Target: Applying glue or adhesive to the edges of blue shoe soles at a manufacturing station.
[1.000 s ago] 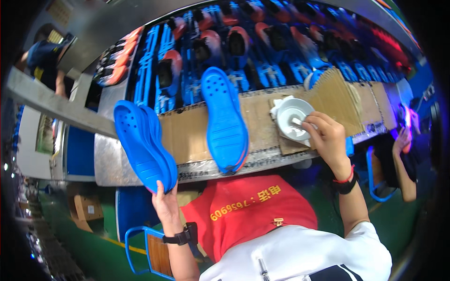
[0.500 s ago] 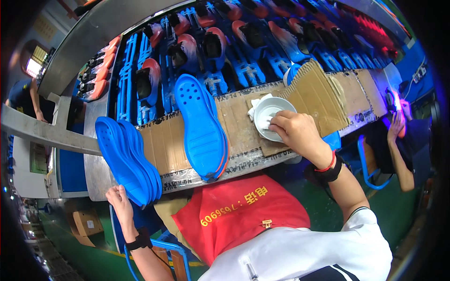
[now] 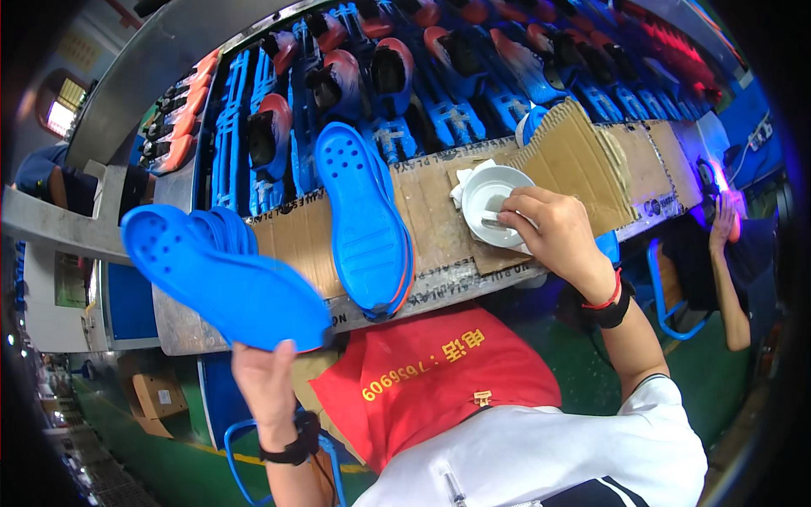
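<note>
My left hand point(image 3: 269, 384) grips the heel end of a blue shoe sole point(image 3: 215, 275), which is tilted over the left end of the bench. Partly hidden behind it is a stack of blue soles point(image 3: 226, 228). More blue soles point(image 3: 365, 224) lie piled on the cardboard at the middle, with a thin orange edge showing along the right side. On the right, my right hand point(image 3: 557, 232) is closed, fingertips inside a white bowl point(image 3: 475, 190). Between these fingers is a small pale object I cannot make out. A white crumpled cloth or tissue point(image 3: 457, 188) sits under the bowl's left side.
Beyond the bench's cardboard cover point(image 3: 435, 207), rows of orange, white and blue shoes point(image 3: 390, 68) stand on blue racks. A bent cardboard flap point(image 3: 583, 169) rises beside the bowl. A metal bar point(image 3: 63, 232) crosses at left. Another person point(image 3: 718, 270) works at far right.
My left hand has moved right and lifted one sole off the left stack, swinging it sideways. My right hand remains at the bowl, its fingers slightly shifted.
</note>
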A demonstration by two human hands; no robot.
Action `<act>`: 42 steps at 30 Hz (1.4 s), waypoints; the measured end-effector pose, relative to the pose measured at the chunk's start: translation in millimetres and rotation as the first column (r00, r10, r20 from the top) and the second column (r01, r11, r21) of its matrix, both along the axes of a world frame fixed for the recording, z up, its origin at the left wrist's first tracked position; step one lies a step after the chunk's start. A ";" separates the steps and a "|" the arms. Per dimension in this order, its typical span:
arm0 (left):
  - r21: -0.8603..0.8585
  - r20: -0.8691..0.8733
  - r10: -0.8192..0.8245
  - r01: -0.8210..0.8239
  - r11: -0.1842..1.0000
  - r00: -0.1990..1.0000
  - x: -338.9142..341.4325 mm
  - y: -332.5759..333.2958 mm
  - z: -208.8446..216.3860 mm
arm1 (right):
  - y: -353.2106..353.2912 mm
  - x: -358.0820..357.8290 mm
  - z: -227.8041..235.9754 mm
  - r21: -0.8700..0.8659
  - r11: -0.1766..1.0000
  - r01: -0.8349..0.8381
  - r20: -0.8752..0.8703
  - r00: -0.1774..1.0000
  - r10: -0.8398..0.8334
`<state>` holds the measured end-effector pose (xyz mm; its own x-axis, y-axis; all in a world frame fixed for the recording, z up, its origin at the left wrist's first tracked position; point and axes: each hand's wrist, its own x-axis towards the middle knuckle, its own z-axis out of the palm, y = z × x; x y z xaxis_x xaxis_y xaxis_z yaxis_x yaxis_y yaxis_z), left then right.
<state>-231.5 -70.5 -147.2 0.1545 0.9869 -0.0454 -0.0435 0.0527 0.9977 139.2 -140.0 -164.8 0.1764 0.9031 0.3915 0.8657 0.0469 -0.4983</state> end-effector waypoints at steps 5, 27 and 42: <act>-0.017 0.134 -0.094 0.097 0.995 0.986 74.0 -9.1 -15.4 | -7.6 -3.3 4.3 0.045 0.999 0.018 -0.044 0.999 -0.016; 0.258 -0.026 0.004 0.003 0.966 1.000 114.8 -46.7 -15.6 | -23.9 -77.9 17.0 0.224 0.942 -0.248 -0.119 0.953 0.279; 0.264 0.040 0.019 -0.029 0.964 0.999 119.2 -41.1 -15.8 | -18.3 -73.0 19.4 0.206 0.957 -0.203 -0.046 0.975 0.216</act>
<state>-112.3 -111.6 -163.0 0.1272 0.9665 0.2229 -0.0780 -0.2143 0.9736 66.2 -158.2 -145.3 0.0235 0.8279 0.5604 0.7909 0.3275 -0.5170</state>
